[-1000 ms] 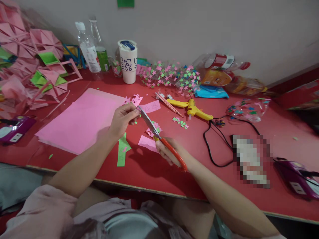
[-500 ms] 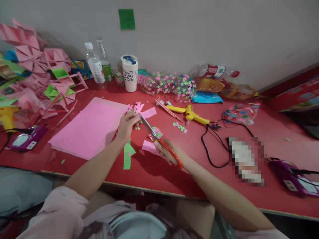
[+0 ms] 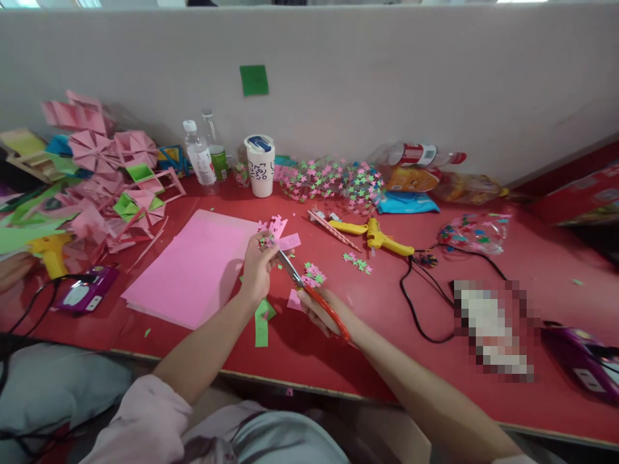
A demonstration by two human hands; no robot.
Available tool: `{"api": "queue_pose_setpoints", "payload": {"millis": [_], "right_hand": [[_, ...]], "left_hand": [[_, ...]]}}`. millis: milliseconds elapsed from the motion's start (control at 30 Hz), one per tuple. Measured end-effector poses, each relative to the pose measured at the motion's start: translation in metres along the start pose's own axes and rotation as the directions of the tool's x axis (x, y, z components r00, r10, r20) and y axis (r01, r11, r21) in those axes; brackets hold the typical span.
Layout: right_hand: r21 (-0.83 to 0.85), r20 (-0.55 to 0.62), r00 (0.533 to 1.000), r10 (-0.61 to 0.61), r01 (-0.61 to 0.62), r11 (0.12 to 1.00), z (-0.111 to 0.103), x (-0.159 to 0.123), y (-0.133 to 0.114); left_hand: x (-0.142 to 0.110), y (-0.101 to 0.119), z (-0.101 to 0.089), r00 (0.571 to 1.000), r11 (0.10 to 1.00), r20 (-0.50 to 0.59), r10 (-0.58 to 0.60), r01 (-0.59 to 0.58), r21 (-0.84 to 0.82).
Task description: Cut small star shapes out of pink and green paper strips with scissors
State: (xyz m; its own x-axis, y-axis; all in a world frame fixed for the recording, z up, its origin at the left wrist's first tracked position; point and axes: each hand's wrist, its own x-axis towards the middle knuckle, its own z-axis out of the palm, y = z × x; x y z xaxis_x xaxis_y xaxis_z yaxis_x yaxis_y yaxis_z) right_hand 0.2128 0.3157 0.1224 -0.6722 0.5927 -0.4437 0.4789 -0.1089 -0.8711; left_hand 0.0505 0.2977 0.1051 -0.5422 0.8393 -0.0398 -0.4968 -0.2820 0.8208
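Observation:
My right hand [image 3: 316, 312] is wrapped round a pair of scissors [image 3: 291, 267] with orange-red handles, whose blades look nearly closed and point up-left. At the blade tips, the fingers of my left hand [image 3: 258, 264] are pinched together on a small piece of paper, mostly hidden by the fingers. A pink paper strip [image 3: 290, 241] shows just beyond these fingers; whether they touch it I cannot tell. Small pink and green paper stars [image 3: 314, 274] lie in a pile beside the blades. Below my left hand is a green paper strip [image 3: 261, 332].
Pink sheets [image 3: 188, 270] are stacked left on the red table [image 3: 367, 367]. Behind stand a white cup [image 3: 261, 171] and a bottle [image 3: 199, 158]. A yellow glue gun [image 3: 387, 241] with a black cord lies right. Folded pink paper [image 3: 97, 187] and another person's hand [image 3: 14, 270] are far left.
The view has tilted upward, so the table contents sit lower in the picture. The pink strip now shows right beside my left fingertips. Both hands keep their grips.

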Motion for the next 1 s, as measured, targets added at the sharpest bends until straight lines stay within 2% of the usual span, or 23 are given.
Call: {"api": "queue_pose_setpoints", "payload": {"millis": [200, 467, 667, 733, 767, 833, 933, 1000], "right_hand": [[0.019, 0.018, 0.999, 0.038, -0.038, 0.999, -0.004, -0.002, 0.008], [0.081, 0.094, 0.994, 0.058, -0.066, 0.995, -0.006, 0.005, 0.015], [0.041, 0.173, 0.982, 0.07, -0.078, 0.996, -0.016, 0.0, 0.01], [-0.019, 0.174, 0.982, 0.074, -0.072, 0.997, -0.024, -0.002, 0.007], [-0.016, 0.151, 0.987, 0.056, -0.054, 0.998, -0.027, -0.002, 0.006], [0.031, 0.033, 0.999, -0.013, 0.012, 0.999, -0.032, 0.0, 0.003], [0.032, -0.242, 0.967, -0.084, 0.094, 0.995, -0.034, 0.007, -0.004], [0.036, -0.304, 0.945, -0.118, 0.135, 0.99, -0.033, 0.012, -0.008]], "left_hand": [[0.002, -0.005, 0.0, 0.993, 0.993, 0.023, -0.115, 0.116, -0.033], [0.004, -0.01, -0.003, 0.981, 0.977, 0.027, -0.193, 0.194, -0.084], [0.012, -0.006, -0.013, 0.962, 0.958, -0.077, -0.262, 0.25, -0.137], [0.018, -0.001, -0.018, 0.971, 0.974, -0.125, -0.205, 0.19, -0.124], [0.02, 0.001, -0.019, 0.978, 0.985, -0.139, -0.155, 0.141, -0.102], [0.02, 0.002, -0.019, 0.986, 0.995, -0.128, -0.104, 0.103, -0.016], [0.012, -0.005, -0.011, 0.982, 0.975, 0.025, -0.187, 0.183, 0.13], [0.004, -0.012, -0.005, 0.954, 0.95, 0.137, -0.267, 0.236, 0.204]]}}
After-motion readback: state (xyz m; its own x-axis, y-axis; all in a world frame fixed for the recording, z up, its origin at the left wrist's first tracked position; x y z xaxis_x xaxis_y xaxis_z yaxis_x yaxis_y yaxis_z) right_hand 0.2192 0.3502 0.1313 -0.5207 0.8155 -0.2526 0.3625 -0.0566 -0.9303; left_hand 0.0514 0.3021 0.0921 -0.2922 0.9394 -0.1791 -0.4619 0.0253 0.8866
